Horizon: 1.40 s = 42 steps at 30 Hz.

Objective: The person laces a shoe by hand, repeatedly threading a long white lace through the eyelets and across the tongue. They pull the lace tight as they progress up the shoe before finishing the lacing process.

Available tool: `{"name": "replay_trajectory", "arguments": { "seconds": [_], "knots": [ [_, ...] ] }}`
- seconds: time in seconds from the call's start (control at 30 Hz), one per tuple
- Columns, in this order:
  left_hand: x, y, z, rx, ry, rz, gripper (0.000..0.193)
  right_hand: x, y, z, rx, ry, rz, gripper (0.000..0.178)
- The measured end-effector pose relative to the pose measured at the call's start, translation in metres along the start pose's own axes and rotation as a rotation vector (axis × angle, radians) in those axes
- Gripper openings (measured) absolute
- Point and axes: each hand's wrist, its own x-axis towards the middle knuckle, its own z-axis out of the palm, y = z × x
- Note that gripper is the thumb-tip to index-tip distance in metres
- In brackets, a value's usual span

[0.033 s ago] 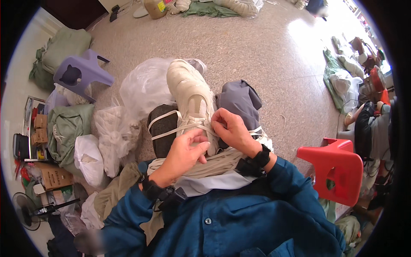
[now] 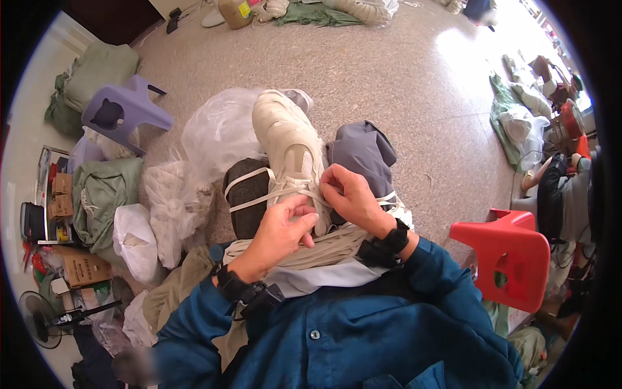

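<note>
A cream sneaker (image 2: 286,126) rests between my knees, its toe pointing away from me. Pale shoelaces (image 2: 288,189) cross its upper, and loose lengths drape over the dark cloth on my left knee (image 2: 249,194). My left hand (image 2: 280,227) is curled at the left side of the lacing, its fingertips on the lace and its thumb below them. On the other side, my right hand (image 2: 353,198) pinches a lace by the shoe's opening; the pinched piece is mostly hidden. A bundle of cream laces (image 2: 317,249) lies across my lap over pale cloth.
Clear plastic bags (image 2: 220,133) and a tied white bag (image 2: 135,240) sit to the left, near a purple stool (image 2: 126,107). A red stool (image 2: 508,249) stands at my right. Green sacks (image 2: 107,194) and cardboard boxes (image 2: 81,266) line the left wall. Another person (image 2: 570,201) sits at far right.
</note>
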Motion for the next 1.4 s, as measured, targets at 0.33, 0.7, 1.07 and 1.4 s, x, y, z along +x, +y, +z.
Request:
{"name": "replay_trajectory", "arguments": {
  "seconds": [0.33, 0.7, 1.07, 1.4],
  "knots": [
    [0.011, -0.020, 0.010, 0.012, 0.187, 0.146, 0.047, 0.006, -0.001, -0.001, -0.207, -0.032, -0.196, 0.015],
    [0.023, -0.036, 0.013, 0.186, 0.260, 0.293, 0.026, 0.011, -0.020, -0.004, -0.256, -0.198, -0.056, 0.026],
    [-0.048, -0.027, -0.086, 0.679, 0.460, 0.176, 0.007, 0.011, -0.016, -0.003, -0.215, -0.130, -0.047, 0.019],
    [-0.058, -0.016, -0.068, 0.887, 0.468, 0.518, 0.021, 0.011, -0.020, -0.001, -0.328, -0.117, -0.285, 0.016]
  ]
}}
